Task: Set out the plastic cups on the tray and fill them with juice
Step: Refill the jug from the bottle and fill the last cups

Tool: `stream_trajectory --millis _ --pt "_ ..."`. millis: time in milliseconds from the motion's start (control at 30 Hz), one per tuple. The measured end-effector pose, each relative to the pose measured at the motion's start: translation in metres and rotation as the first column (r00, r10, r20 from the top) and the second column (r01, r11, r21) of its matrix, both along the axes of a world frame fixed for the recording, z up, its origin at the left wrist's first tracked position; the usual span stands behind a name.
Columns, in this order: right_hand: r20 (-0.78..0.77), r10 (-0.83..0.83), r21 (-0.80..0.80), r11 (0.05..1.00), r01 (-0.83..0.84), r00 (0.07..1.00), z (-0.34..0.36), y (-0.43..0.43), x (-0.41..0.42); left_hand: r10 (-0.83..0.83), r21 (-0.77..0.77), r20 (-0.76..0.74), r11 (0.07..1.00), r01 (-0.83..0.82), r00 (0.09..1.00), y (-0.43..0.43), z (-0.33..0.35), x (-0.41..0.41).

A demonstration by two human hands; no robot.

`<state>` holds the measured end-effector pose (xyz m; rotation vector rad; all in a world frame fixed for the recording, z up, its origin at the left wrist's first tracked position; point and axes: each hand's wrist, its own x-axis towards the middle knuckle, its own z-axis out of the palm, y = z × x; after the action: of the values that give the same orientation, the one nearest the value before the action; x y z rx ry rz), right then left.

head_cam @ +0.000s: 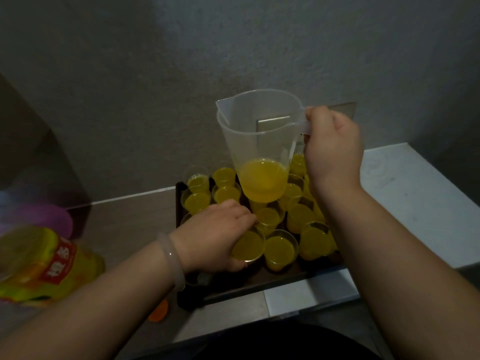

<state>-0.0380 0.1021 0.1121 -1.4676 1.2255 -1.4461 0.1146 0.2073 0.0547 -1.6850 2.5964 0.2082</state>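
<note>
A dark tray [259,284] on the counter holds several clear plastic cups filled with yellow juice [280,249]. My right hand [333,149] grips the handle of a clear plastic jug [259,141], held upright above the back cups with a little juice in its bottom. My left hand [218,235] holds a filled cup [248,246] at the tray's front, fingers curled round its side. A cup at the back left [197,179] looks only partly filled.
A yellow juice bottle [44,266] with a red label lies at the left on the counter, an orange cap [159,311] near it. A purple object [52,219] sits behind the bottle. The grey wall stands close behind the tray. White counter [415,198] extends right.
</note>
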Motion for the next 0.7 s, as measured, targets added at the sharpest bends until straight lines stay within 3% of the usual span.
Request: stream_trajectory --millis 700 --pt "0.021 -0.002 -0.010 1.000 0.002 1.000 -0.005 -0.002 0.002 -0.070 0.039 0.142 0.997 0.065 0.987 -0.006 -0.030 -0.002"
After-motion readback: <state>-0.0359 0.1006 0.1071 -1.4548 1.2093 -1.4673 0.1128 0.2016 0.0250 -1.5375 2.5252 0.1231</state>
